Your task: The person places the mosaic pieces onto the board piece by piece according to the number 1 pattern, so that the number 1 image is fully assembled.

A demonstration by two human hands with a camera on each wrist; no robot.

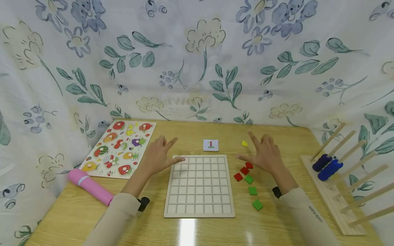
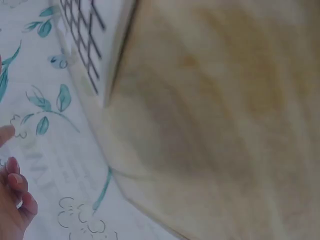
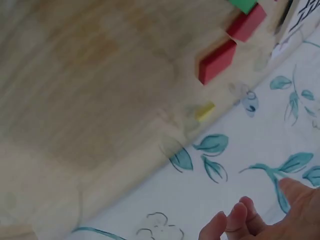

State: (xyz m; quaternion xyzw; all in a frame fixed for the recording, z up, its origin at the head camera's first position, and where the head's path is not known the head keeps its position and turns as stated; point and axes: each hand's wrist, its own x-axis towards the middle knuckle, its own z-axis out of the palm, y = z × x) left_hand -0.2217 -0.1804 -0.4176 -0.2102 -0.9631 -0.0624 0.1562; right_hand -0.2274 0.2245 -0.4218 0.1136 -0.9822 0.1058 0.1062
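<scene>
My left hand (image 1: 157, 155) hovers by the upper left corner of a pale wooden grid board (image 1: 199, 186), thumb and index finger spread, holding nothing. The thumb overlaps the board's top edge in the head view. My right hand (image 1: 265, 153) is held to the board's right, also spread and without anything in it. Close to it lie a small yellow piece (image 1: 244, 143), several red tiles (image 1: 238, 177) and several green tiles (image 1: 252, 190). Beyond the board is a small card (image 1: 210, 145) printed with a coloured pattern on a grid. In the right wrist view a red tile (image 3: 218, 62) shows thickness.
A fruit picture puzzle board (image 1: 123, 150) lies at the left, with a pink stick-shaped object (image 1: 92, 186) near it. On the right stands a wooden rack (image 1: 337, 201) with upright pegs and blue pieces (image 1: 330, 171). A flowered cloth (image 1: 184, 85) hangs behind the table (image 1: 138, 225).
</scene>
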